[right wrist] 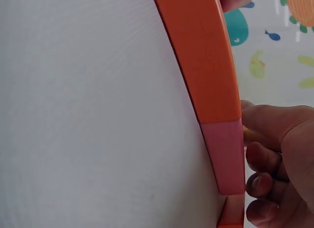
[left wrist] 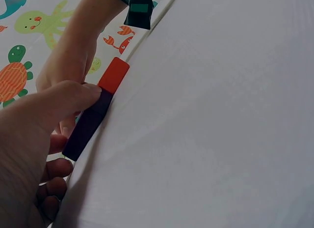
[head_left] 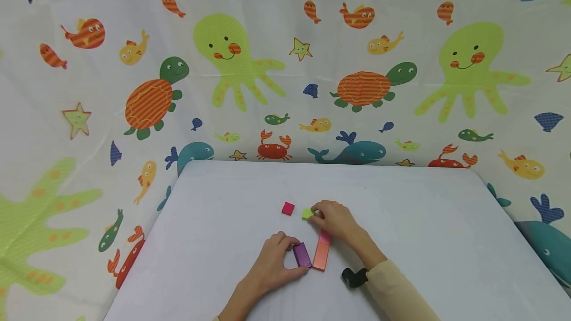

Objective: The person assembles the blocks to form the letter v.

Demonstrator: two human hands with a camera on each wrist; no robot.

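Note:
My left hand [head_left: 273, 261] pinches a purple block [head_left: 302, 255] between thumb and forefinger; in the left wrist view the same block [left wrist: 88, 126] looks almost black. An orange block [head_left: 320, 255] lies beside it, their near ends meeting or nearly so. At the orange block's far end sits a pink block [head_left: 325, 237], and the two [right wrist: 223, 156] line up end to end in the right wrist view. Beyond them my right hand [head_left: 336, 219] pinches a small lime-green block [head_left: 307, 214], partly covered by the fingers.
A small red block [head_left: 288, 208] lies left of the green one. White cloth covers the table [head_left: 200, 212]. Behind it hangs a sea-animal patterned curtain [head_left: 267, 63]. A black device [head_left: 354, 278] is strapped at the right wrist, by the beige sleeve [head_left: 397, 291].

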